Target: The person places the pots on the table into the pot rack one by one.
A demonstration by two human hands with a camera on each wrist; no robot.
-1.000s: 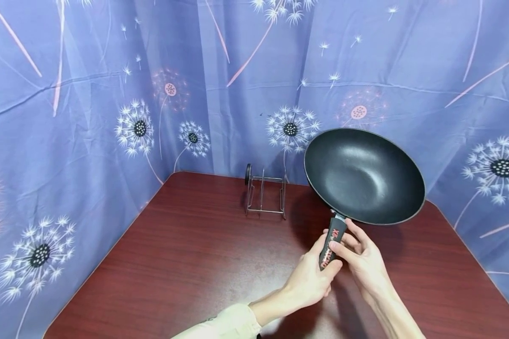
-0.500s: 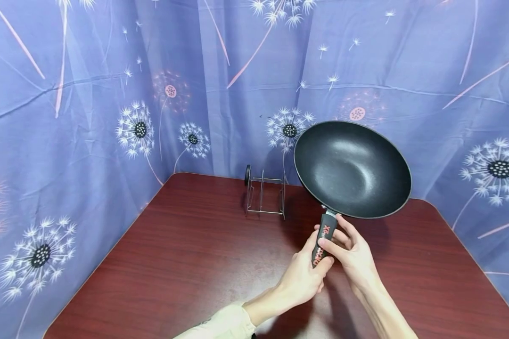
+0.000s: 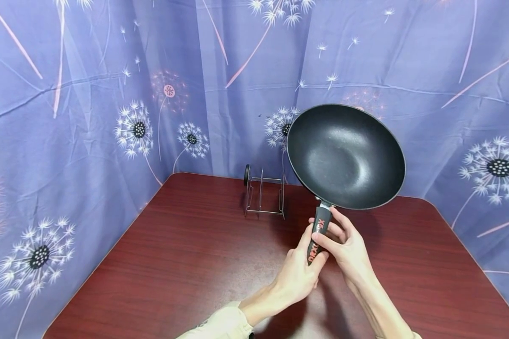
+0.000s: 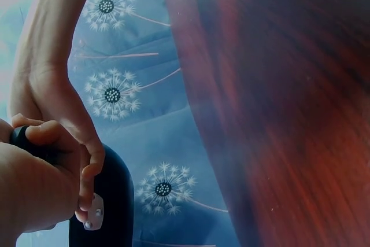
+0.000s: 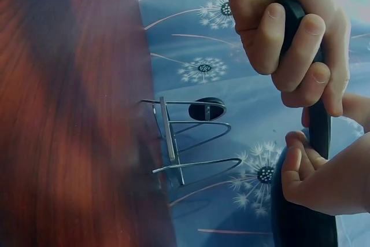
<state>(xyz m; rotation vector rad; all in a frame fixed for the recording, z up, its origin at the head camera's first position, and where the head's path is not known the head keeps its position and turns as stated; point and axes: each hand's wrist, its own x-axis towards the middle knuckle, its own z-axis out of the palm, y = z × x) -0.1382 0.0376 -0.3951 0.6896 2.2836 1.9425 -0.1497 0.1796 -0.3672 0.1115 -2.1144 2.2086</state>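
Observation:
A black wok (image 3: pixel 346 155) is held up above the table, its dark inside facing me and its bowl tilted away to the right. My left hand (image 3: pixel 296 277) grips the lower end of its black handle (image 3: pixel 321 220), which bears red lettering. Higher on the handle, close to the metal joint, my right hand (image 3: pixel 351 250) holds it with the thumb across the front and fingers behind. In the right wrist view the curled fingers of the left hand (image 5: pixel 292 44) wrap the handle, while the wok's bowl (image 5: pixel 303 224) shows below, edge-on.
A silver wire rack (image 3: pixel 265 195) with a black round knob on its left side stands at the back of the reddish-brown table (image 3: pixel 186 245). Blue curtains (image 3: pixel 246 117) with dandelion prints hang behind and on both sides.
Both hands have carried the wok upward and to the left, and it now stands a little more upright. The rack has stayed in place.

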